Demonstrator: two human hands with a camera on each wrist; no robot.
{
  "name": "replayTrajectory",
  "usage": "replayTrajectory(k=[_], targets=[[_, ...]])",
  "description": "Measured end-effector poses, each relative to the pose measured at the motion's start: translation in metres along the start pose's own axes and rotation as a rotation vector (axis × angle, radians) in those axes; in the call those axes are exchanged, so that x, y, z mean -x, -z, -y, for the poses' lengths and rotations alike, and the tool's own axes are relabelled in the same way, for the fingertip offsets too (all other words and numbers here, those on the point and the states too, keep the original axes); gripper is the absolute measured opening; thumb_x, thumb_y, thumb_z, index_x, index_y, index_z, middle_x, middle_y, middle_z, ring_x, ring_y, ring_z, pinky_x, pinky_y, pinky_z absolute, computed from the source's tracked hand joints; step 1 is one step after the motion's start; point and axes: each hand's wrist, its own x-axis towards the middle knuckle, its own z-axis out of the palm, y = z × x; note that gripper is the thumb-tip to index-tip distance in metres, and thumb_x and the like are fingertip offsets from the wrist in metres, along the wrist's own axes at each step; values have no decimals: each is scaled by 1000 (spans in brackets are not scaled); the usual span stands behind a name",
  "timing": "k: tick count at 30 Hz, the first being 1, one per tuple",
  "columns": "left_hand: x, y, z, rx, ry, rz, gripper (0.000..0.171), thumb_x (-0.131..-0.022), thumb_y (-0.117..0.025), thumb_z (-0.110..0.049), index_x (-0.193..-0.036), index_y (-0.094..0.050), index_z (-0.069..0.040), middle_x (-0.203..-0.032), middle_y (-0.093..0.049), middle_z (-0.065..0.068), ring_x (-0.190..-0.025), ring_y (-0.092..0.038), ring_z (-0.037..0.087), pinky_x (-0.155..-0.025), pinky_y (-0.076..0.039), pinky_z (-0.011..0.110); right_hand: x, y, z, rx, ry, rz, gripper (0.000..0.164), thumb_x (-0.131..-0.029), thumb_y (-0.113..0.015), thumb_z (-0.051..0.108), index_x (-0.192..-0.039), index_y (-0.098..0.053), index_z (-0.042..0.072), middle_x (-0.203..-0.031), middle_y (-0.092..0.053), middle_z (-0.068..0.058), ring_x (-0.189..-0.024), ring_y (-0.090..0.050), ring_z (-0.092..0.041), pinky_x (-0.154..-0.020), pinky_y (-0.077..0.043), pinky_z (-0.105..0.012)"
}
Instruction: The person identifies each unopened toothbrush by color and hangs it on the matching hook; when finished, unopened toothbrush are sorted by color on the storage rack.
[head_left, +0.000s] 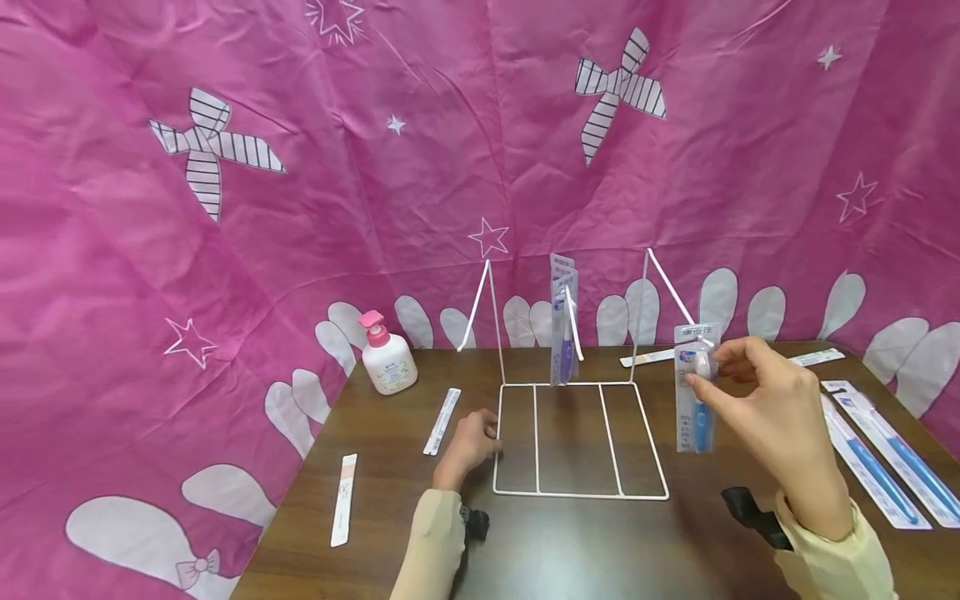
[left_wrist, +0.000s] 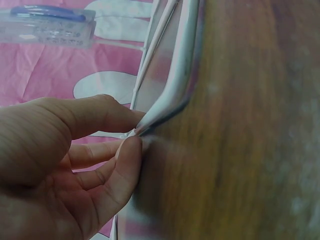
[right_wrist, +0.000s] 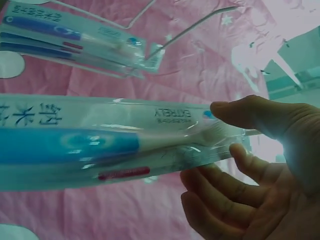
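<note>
A white wire rack (head_left: 570, 496) with three arms stands on the table. My left hand (head_left: 471, 443) pinches the left side of its base between thumb and finger, plainly seen on the wire (left_wrist: 172, 85) in the left wrist view. By the upper part of its clear pack, a blue toothbrush (head_left: 701, 425) is held upright in my right hand (head_left: 783, 417) at the tip of the right arm. Whether the arm's end passes through the pack I cannot tell. Packs with purple toothbrushes (head_left: 562, 342) hang from the middle arm. Nothing hangs on the left arm.
Further right lie two packed blue toothbrushes (head_left: 877, 458). A pink-topped pump bottle (head_left: 390, 364) stands at the back left. Slim white packets lie at left (head_left: 343, 500) and beside the rack (head_left: 442, 422), with others behind at right (head_left: 817, 357). A pink curtain (head_left: 420, 208) hangs behind.
</note>
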Motion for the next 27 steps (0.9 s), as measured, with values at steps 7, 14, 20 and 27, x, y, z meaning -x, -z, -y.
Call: replayTrajectory(k=[7,14,20,27], targets=[[3,-1,-2,1,-2,1,40,-78,-76,7,-115,-62,9,-76,-60,5,-57,-60,15,-56,-48,29,-13,-21,-22,-39,34,-12,40,-63,-91,1,-91,-64,-3,-76,-71,-16,-74,-51,21,-69,-40,-2],[2,2,-2,2,-7,-8,42,-76,-76,8,-116,-62,9,-76,-61,5,-56,-60,14,-56,-49,28,-38,-46,-44,-83,30,-12,33,-69,-89,1,-89,-63,-1,-74,-71,-14,-72,-49,21,-67,-39,-8],[4,5,-2,2,-8,-13,42,-77,-75,7,-116,-62,10,-75,-61,5,-55,-59,14,-55,-49,28,-61,-67,-58,-88,14,30,32,-75,-86,5,-96,-64,-4,-76,-70,-16,-71,-48,17,-67,-40,-19],[4,2,-2,-5,-2,-9,41,-76,-75,8,-115,-62,9,-75,-60,5,-55,-59,14,-54,-48,27,-78,-85,-72,-35,-13,17,35,-75,-88,8,-99,-64,-4,-79,-70,-19,-71,-42,19,-66,-37,-28]])
